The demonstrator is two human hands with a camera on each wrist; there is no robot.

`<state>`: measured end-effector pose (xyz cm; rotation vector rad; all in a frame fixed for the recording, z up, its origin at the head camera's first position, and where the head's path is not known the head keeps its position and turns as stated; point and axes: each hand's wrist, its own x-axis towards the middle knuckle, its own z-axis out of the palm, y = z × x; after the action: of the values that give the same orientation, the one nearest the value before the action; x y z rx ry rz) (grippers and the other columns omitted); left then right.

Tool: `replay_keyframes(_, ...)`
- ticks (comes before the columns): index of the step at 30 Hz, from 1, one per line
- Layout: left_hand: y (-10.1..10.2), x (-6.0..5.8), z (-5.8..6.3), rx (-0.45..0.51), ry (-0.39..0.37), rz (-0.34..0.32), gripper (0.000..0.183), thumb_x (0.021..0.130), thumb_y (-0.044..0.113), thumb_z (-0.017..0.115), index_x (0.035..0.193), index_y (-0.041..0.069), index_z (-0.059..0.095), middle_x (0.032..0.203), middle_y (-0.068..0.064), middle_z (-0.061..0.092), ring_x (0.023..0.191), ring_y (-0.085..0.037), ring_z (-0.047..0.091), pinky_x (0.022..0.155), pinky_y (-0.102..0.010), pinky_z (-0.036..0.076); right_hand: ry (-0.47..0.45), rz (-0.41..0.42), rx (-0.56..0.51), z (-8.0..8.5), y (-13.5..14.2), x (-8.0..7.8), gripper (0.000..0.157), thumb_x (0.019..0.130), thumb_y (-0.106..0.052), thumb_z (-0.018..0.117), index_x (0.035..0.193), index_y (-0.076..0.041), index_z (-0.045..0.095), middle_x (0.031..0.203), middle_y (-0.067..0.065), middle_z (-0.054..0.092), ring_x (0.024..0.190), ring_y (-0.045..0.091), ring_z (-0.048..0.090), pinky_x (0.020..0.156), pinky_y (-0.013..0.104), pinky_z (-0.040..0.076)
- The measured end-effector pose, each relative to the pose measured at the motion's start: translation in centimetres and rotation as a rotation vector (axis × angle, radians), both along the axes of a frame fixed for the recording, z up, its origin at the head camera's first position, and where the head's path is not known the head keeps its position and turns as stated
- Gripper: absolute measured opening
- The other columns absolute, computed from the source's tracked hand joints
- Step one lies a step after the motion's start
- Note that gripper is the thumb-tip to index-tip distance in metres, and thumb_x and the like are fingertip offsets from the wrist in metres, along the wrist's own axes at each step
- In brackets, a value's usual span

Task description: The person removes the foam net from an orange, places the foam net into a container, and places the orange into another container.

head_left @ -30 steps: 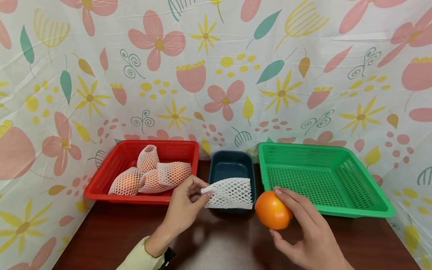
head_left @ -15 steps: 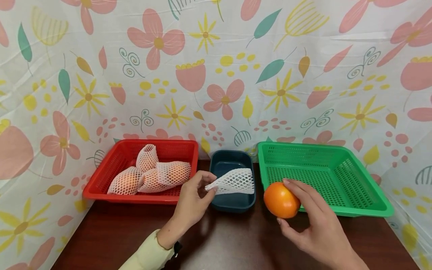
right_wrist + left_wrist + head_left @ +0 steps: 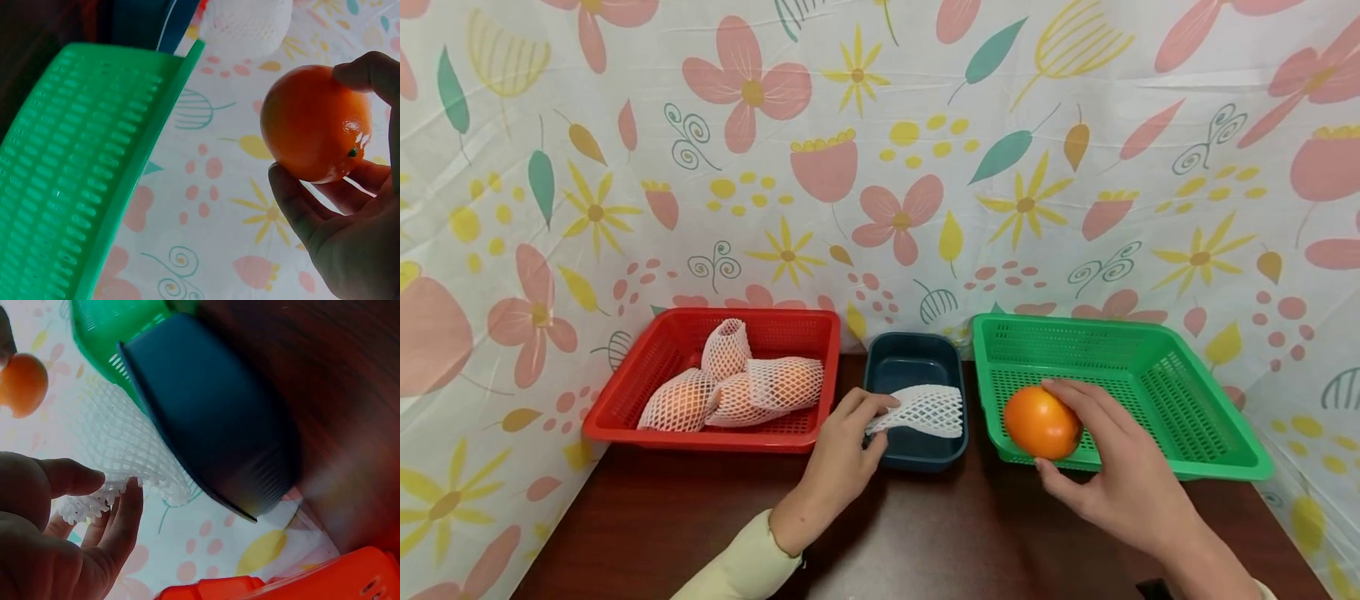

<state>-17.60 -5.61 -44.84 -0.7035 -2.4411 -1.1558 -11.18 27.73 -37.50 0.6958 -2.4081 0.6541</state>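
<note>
My left hand (image 3: pixel 848 446) pinches one end of a white foam fruit net (image 3: pixel 928 411), which stretches out over the small dark blue bin (image 3: pixel 917 457). In the left wrist view the thumb and fingers squeeze the gathered end of the net (image 3: pixel 125 437). An orange (image 3: pixel 1042 422) is gripped between the thumb and fingers of my right hand (image 3: pixel 1123 467), in front of the near left edge of the green basket (image 3: pixel 1187 468). The right wrist view shows the orange (image 3: pixel 315 125) bare, its small green stem spot facing the camera.
A red basket (image 3: pixel 711 439) on the left holds several net-wrapped fruits (image 3: pixel 677 402). The blue bin stands between the red and green baskets on a dark brown table (image 3: pixel 925 533). Behind them hangs a flower-patterned cloth (image 3: pixel 880 108).
My right hand has carried the orange rightward and up in the view, toward the green basket. My left hand has moved a little right with the net, now over the blue bin.
</note>
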Motion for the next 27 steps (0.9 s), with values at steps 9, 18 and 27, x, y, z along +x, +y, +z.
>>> replay_keyframes(9, 0.6, -0.3, -1.4, -0.114, 0.023, 0.009, 0.052, 0.089, -0.004, 0.079, 0.133, 0.021, 0.064, 0.113, 0.001, 0.059, 0.095, -0.011, 0.065, 0.087, -0.029, 0.061, 0.010, -0.035, 0.076, 0.7, 1.0, -1.6, 0.087, 0.067, -0.018, 0.092, 0.147, -0.009, 0.059, 0.140, 0.003, 0.061, 0.115, 0.017, 0.061, 0.095, 0.003, 0.040)
replay_keyframes(18, 0.6, -0.7, -2.2, -0.183, 0.018, -0.018, 0.053, 0.090, -0.003, 0.078, 0.134, 0.023, 0.065, 0.110, 0.002, 0.057, 0.095, -0.010, 0.064, 0.086, -0.027, 0.060, -0.064, -0.072, 0.154, 1.5, 1.2, -3.4, 0.082, 0.068, -0.016, 0.096, 0.142, -0.009, 0.061, 0.134, 0.003, 0.063, 0.107, 0.018, 0.062, 0.077, 0.041, 0.062)
replay_keyframes(27, 0.6, -0.6, -2.7, -0.228, 0.059, -0.041, 0.051, 0.092, -0.006, 0.071, 0.133, 0.024, 0.068, 0.109, 0.003, 0.057, 0.093, -0.009, 0.061, 0.081, -0.026, 0.058, -0.215, -0.068, 0.240, 1.5, 1.3, -5.3, 0.075, 0.074, -0.018, 0.093, 0.140, -0.005, 0.060, 0.130, 0.008, 0.064, 0.099, 0.022, 0.064, 0.074, 0.041, 0.060)
